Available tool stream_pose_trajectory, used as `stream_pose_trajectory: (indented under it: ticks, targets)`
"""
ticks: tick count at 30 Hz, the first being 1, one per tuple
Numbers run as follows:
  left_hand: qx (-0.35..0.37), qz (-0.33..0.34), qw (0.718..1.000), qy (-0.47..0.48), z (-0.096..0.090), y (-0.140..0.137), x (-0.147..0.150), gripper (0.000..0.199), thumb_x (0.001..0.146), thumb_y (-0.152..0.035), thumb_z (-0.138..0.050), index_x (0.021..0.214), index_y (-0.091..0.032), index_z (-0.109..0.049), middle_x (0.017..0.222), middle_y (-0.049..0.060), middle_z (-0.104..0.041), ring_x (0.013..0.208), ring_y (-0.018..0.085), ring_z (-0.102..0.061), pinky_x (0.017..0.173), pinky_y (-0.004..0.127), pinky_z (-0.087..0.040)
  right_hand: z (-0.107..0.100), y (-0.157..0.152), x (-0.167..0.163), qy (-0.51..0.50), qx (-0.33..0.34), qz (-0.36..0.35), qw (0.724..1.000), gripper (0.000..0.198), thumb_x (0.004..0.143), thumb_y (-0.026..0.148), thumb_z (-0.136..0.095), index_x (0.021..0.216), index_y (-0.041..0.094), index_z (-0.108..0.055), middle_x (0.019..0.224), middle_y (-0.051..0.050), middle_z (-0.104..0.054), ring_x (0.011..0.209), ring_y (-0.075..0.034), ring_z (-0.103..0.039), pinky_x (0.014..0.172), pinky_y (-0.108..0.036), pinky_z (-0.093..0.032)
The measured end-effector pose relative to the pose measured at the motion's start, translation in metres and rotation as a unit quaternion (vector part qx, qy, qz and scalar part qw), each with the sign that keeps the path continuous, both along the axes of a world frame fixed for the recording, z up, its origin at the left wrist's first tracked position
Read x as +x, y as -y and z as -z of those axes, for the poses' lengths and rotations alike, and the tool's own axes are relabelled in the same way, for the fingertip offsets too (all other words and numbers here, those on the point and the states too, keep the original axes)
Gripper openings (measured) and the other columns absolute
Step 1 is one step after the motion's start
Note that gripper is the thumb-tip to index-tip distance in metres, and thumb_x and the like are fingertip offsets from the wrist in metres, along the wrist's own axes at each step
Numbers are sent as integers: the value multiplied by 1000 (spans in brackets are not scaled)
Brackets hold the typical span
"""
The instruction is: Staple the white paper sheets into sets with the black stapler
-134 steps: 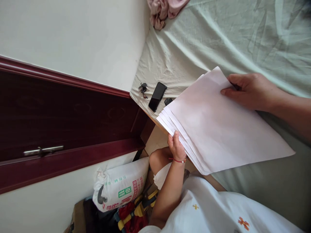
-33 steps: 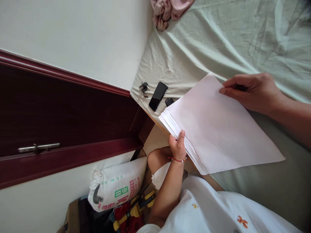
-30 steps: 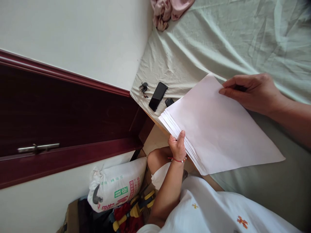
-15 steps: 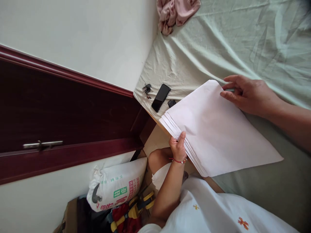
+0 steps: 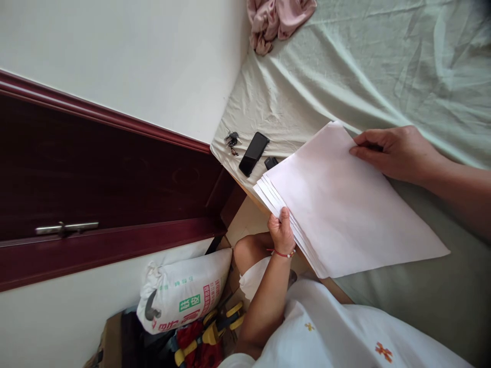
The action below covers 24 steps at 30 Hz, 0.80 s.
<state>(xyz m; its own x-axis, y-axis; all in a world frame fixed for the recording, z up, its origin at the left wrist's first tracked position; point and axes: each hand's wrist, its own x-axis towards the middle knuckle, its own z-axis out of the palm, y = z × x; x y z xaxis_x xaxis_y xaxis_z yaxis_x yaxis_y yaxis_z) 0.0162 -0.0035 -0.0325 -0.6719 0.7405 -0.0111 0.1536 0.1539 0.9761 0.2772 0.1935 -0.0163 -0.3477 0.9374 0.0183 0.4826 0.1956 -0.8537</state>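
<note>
Several sheets of white paper [image 5: 345,204] lie stacked and slightly fanned out over the edge of the bed. My left hand [image 5: 282,229], with a red bracelet at the wrist, grips the stack's near left edge, thumb on top and fingers hidden below. At the far right edge, my right hand [image 5: 387,148] pinches the paper between thumb and forefinger. Just beyond the paper's left corner are a black phone [image 5: 253,154] and a small black object [image 5: 270,163], partly covered by the sheets.
The bed has a wrinkled pale green sheet [image 5: 368,61]. Keys [image 5: 232,140] lie at its corner, pink cloth [image 5: 280,20] at the back. A dark red door [image 5: 95,174] with a metal handle stands left. Below are a white printed sack [image 5: 187,291] and a yellow-and-black item [image 5: 210,335].
My right thumb and forefinger have closed on the paper's right edge, where they were apart before. The top sheet has shifted slightly right, showing more of the sheets beneath at the left.
</note>
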Motion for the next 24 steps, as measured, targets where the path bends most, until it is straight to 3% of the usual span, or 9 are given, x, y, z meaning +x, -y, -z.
stream_pose_trajectory:
  ticks: [5,12,18,24]
  targets:
    - [-18,1,999,-46,-1,1,0,57,89,-75,-76,76,-19,-70,74,1,-70,80,18,-68,81,28,-56,-3,1,0,-11,-5,1,1000,28,82,47,-62,90,25,-77,72,-2,-72,65,-19,-60,70,-36,-48]
    - [-23,-9,999,-39,-2,1,0,62,85,-77,-79,70,-19,-62,65,-3,-58,67,13,-55,71,26,-49,-1,1,0,-26,-11,2,1000,28,83,47,-64,90,25,-78,72,-2,-73,64,-18,-59,69,-35,-47]
    - [-2,-49,997,52,2,1,3,61,83,-79,-79,82,-19,-74,79,1,-71,84,18,-68,83,28,-55,-1,2,0,-23,-19,7,1000,32,82,48,-62,93,24,-79,72,-1,-72,64,-16,-57,69,-33,-46]
    - [-8,-36,999,38,5,3,1,51,89,-70,-79,86,-20,-75,80,2,-72,93,22,-72,89,30,-57,2,2,0,-24,-23,9,999,31,83,47,-63,95,24,-79,74,-1,-71,65,-16,-57,68,-32,-43]
